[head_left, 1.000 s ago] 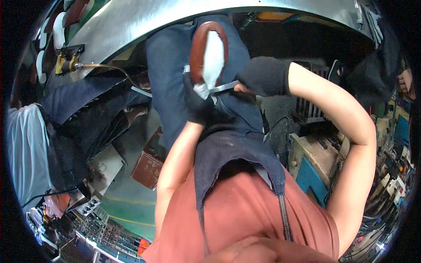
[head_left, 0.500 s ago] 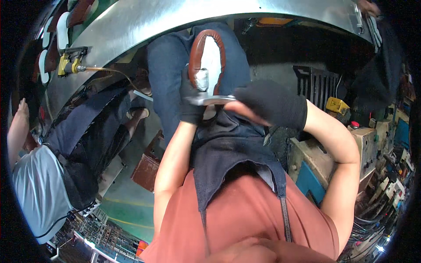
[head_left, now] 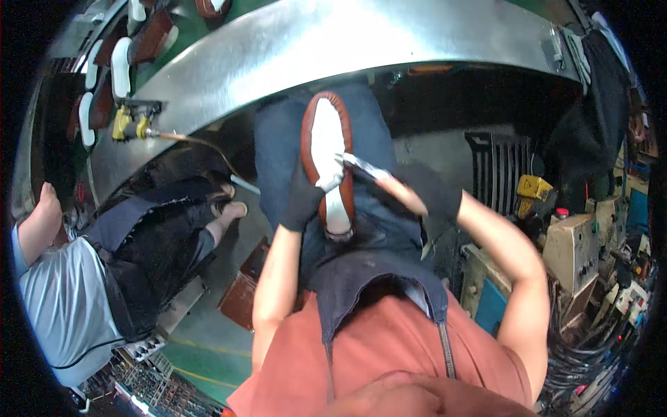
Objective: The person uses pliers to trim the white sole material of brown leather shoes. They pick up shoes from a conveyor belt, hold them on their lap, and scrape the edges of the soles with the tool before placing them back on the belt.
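A brown shoe [head_left: 306,135] lies sole up across my thighs, its toe pointing away from me and its underside mostly white [head_left: 326,132]. My left hand [head_left: 303,199], in a black fingerless glove, grips the shoe from its left side, with a pale-covered thumb [head_left: 329,182] over the sole. In my black-gloved right hand [head_left: 427,191] is a shiny metal pincers-like tool [head_left: 367,167]. Its tip meets or hovers just over the middle of the sole; I cannot tell which. The right hand is slightly blurred.
A curved metal bench [head_left: 229,83] runs ahead of my knees. On its left lie a yellow air stapler [head_left: 127,125] with a hose and several brown and white shoe parts [head_left: 121,68]. Another person [head_left: 76,292] is at the left. Machine boxes [head_left: 571,247] stand at the right.
The metal tool has swung from crosswise near the heel to slanting over mid-sole. My right hand has shifted slightly. The shoe sits lower in the view, its heel now showing.
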{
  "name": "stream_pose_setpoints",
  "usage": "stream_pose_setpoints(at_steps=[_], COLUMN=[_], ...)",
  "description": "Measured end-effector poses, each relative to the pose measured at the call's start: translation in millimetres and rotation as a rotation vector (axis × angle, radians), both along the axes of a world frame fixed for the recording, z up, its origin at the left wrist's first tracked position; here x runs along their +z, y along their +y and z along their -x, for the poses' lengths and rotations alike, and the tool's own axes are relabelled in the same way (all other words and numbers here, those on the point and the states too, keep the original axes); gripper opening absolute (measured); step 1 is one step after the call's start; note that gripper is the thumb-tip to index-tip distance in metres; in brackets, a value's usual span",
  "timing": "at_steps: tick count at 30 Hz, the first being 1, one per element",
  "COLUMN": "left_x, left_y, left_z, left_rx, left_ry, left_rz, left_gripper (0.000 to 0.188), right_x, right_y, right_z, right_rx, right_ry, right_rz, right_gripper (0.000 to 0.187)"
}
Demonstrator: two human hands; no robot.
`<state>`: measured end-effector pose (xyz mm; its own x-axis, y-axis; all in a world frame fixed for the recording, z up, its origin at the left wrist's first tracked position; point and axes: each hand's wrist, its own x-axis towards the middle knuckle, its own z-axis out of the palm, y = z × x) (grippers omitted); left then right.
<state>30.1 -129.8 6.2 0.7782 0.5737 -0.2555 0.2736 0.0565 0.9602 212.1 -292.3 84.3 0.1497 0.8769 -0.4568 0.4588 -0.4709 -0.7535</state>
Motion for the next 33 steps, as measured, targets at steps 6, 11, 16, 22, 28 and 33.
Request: stream_pose_setpoints(at_steps=[6,11,16,22,28,33], left_x=[28,81,119,4,54,100], left_y=[70,291,331,153,201,187], left_z=[-55,-187,-328,-449,-409,-163], left_rx=[0.254,0.06,-0.084,0.418,0.128,0.04], left_ry=[-0.07,0.096,0.274,0.22,0.188,-0.209], left_rz=[0.577,-0.172,-0.82,-1.202,-0.587,-0.459], left_gripper=[0.041,0.044,0.038,0.092,0.054,0.048], right_x=[-102,-132,-122,-142,-119,-103], right_y=[-46,-5,38,46,35,11], right_z=[74,37,-7,-13,3,18], right_rx=[-1.019,-0.981,-0.979,-0.684,-0.849,-0.887], right_ry=[0.657,0.675,0.688,0.29,0.531,0.575], right_rz=[0.145,0.055,-0.063,-0.134,0.017,0.01], right_gripper=[0.045,0.042,0.037,0.046,0.033,0.054])
